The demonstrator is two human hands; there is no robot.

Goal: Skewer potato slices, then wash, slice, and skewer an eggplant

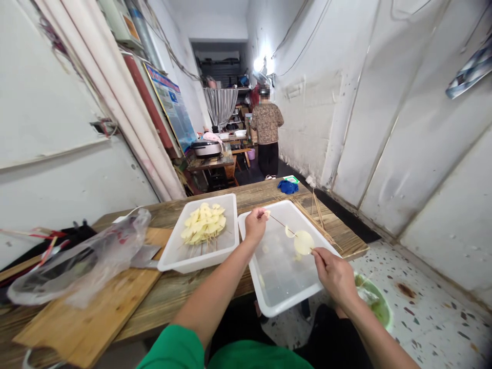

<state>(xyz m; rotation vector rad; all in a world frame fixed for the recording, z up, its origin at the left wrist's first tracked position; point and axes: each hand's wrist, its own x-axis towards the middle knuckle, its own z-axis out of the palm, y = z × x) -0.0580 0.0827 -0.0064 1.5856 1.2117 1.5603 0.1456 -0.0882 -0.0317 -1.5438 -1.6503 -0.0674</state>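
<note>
My right hand (335, 272) is closed on the lower end of a thin wooden skewer (277, 221) that carries pale yellow slices, probably potato: a large round slice (303, 243) and a smaller slice (289, 231). At the skewer's far end, my left hand (255, 225) pinches another small pale slice (267, 214). Both hands are over a white plastic tray (265, 302), in whose bottom a few slices lie. To its left stands a second white tray (184, 265) with a heap of skewered slices (203, 224).
Loose skewers (313, 218) and a blue cloth-like bundle (288, 186) lie on the wooden table (351, 245). A cutting board (96, 312) and plastic bag (88, 256) are at left. A green basin (374, 302) is on the floor. Farther back, a person (266, 125) stands facing away.
</note>
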